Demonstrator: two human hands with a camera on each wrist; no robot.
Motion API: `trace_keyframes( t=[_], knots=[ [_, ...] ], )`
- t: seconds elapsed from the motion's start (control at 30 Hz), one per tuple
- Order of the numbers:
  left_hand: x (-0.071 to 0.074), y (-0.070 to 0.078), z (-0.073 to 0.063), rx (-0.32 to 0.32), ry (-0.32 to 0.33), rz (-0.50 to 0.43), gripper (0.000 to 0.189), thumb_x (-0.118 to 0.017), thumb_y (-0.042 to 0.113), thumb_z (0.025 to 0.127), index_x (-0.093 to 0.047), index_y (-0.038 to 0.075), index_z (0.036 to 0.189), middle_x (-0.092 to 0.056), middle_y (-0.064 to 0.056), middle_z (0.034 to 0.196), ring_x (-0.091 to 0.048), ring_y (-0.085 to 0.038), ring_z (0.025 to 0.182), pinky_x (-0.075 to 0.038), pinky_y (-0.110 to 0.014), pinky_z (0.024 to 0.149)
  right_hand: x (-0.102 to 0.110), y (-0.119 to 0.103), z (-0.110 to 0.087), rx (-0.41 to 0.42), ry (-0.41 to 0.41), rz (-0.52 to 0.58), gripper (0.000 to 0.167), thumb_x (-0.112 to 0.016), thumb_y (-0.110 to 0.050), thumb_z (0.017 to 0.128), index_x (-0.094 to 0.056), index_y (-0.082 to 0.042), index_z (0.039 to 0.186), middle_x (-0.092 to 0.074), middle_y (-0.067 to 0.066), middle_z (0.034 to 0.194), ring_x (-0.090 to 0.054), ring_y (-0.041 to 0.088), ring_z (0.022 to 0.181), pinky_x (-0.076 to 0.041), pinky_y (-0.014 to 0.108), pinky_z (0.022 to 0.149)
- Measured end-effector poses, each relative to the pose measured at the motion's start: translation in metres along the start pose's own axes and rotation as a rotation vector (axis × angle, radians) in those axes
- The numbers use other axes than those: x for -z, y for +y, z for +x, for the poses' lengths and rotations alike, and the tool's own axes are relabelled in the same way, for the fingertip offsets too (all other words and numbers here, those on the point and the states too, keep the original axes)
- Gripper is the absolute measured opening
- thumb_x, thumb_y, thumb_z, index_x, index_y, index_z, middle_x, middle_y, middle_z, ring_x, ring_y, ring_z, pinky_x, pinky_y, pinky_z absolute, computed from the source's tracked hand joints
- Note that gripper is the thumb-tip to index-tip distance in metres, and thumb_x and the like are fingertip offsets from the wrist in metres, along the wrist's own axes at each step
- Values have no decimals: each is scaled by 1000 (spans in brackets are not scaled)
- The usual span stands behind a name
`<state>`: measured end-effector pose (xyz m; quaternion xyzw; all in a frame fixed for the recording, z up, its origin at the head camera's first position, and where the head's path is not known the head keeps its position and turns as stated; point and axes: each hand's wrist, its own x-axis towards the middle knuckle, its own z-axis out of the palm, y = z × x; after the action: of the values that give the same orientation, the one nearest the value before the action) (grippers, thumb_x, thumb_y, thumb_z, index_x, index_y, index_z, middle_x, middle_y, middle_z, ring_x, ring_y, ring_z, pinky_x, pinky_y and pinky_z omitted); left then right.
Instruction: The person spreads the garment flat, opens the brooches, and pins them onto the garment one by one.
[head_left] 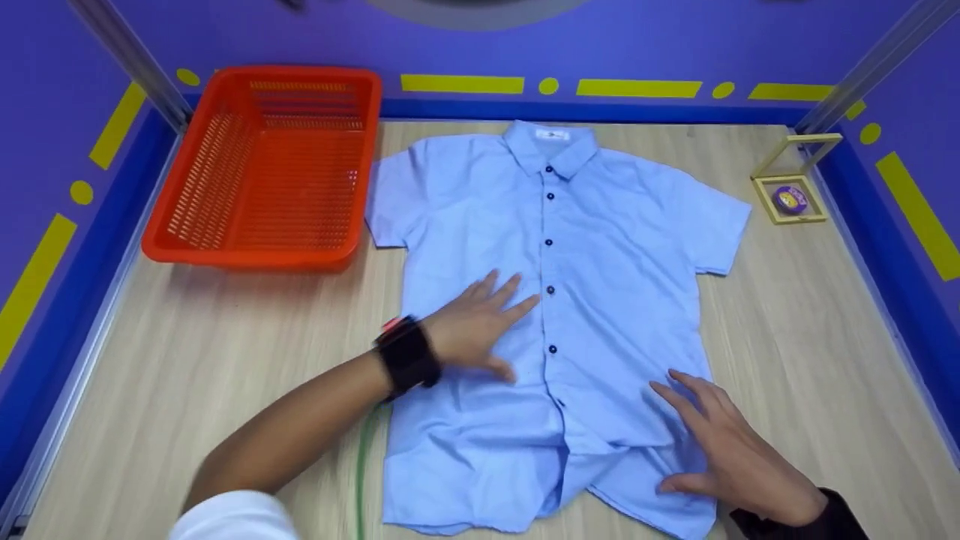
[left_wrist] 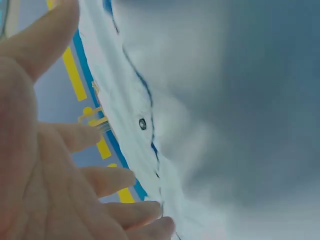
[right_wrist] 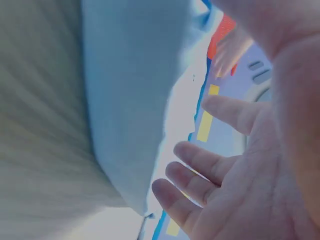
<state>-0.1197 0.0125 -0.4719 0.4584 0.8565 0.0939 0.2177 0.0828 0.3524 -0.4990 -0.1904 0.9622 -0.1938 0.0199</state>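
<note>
A light blue short-sleeved shirt (head_left: 480,225) lies front up on the table, collar toward the back, with dark buttons down its middle. Its lower part is rumpled and the hem is uneven. My left hand (head_left: 480,322) is spread over the shirt's left half, near the button strip. In the left wrist view the same hand (left_wrist: 65,170) has straight, parted fingers and holds nothing. Over the lower right side of the shirt is my right hand (head_left: 731,450), fingers extended. The right wrist view shows that hand (right_wrist: 240,185) with an empty palm beside the fabric (right_wrist: 135,100).
An orange-red plastic basket (head_left: 300,202) stands at the back left, beside the shirt's sleeve. A small wooden frame box (head_left: 791,217) with a raised lid and a purple round item (head_left: 790,199) sits at the back right. Blue walls (head_left: 637,45) border the wooden table (head_left: 247,345).
</note>
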Motion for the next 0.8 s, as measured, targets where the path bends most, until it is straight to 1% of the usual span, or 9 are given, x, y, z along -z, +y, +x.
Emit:
trace_keyframes(
  t=[0.13,0.2,0.27,0.37,0.43,0.5,0.57,0.67,0.8],
  knots=[
    [-22,-7,-55,-4,-18,35,132,-87,65,60,-19,17,163,-9,-25,165,-10,-52,148,-16,-54,120,-4,1,-1,0,-1,-16,117,-88,-59,61,-37,-12,156,-39,21,152,-40,35,135,-43,49,94],
    [-34,-9,-75,-22,-20,60,138,-89,66,55,-19,17,163,-8,-28,164,-11,-55,146,-19,-56,118,-6,3,-1,2,-1,-25,117,-88,-59,61,-37,-11,155,-39,22,152,-40,36,135,-42,48,95],
    [-42,-11,-87,-39,-5,74,141,-89,67,52,-18,17,163,-6,-30,163,-11,-57,146,-20,-58,117,-5,4,-1,-1,-3,-23,121,-89,-59,57,-37,-11,156,-37,22,153,-39,36,136,-39,47,97],
    [-50,-16,-97,-37,31,82,146,-90,67,48,-16,17,163,-2,-31,163,-9,-56,146,-19,-59,117,-5,6,-2,-8,-17,-1,130,-90,-61,50,-35,-11,157,-35,23,155,-38,39,137,-32,34,107],
    [-52,-20,-101,-22,36,75,147,-91,67,47,-15,17,163,-1,-31,163,-7,-55,147,-18,-59,118,-5,7,-3,-7,-35,20,135,-89,-64,46,-33,-11,157,-33,25,155,-37,43,136,-22,21,112],
    [-53,-22,-105,-13,29,59,148,-91,66,46,-16,17,163,-2,-32,163,-6,-54,148,-16,-59,118,-6,8,-4,-3,-54,42,139,-88,-65,44,-32,-9,158,-31,28,156,-35,48,136,-9,10,110],
    [-53,-24,-108,-9,10,36,147,-91,66,46,-16,17,163,-2,-32,163,-3,-54,148,-14,-59,118,-5,9,-6,3,-70,59,141,-88,-66,42,-32,-8,158,-29,30,156,-33,50,136,-3,6,109],
    [-51,-25,-109,-14,-16,1,147,-91,65,48,-14,18,163,1,-32,163,0,-54,148,-11,-59,119,-4,11,-8,16,-82,63,142,-86,-68,42,-31,-8,158,-27,30,157,-30,48,140,-3,6,109],
    [-40,-32,-102,11,-18,-50,142,-88,66,55,-11,16,163,3,-31,163,3,-52,148,-7,-58,119,3,12,-2,37,-84,111,134,-85,-67,49,-32,-8,158,-28,30,157,-27,44,142,-6,7,109]
  ],
)
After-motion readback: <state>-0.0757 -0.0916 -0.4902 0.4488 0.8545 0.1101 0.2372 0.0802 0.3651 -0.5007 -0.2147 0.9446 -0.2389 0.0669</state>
